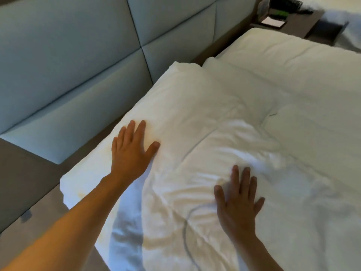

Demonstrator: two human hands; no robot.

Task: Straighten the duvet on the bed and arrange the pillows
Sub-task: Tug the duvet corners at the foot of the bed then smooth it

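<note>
Both flat hands press white bedding (214, 118) beneath a padded headboard (68, 55).

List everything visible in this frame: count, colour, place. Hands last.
pillow: one seen for sure, white, at the head of the bed by the headboard, under the left hand.
duvet: one, white, creased near the hands, smoother toward the far side, covers the bed.
headboard: one, pale grey-blue padded panels, along the left and top.
bedside table: one, dark brown, top right beyond the bed; small dark items on it, too blurred to name.
floor: grey-brown, lower left beside the bed.
left hand: fingers spread, flat on the pillow.
right hand: fingers spread, flat on the creased duvet, blurred.
</note>
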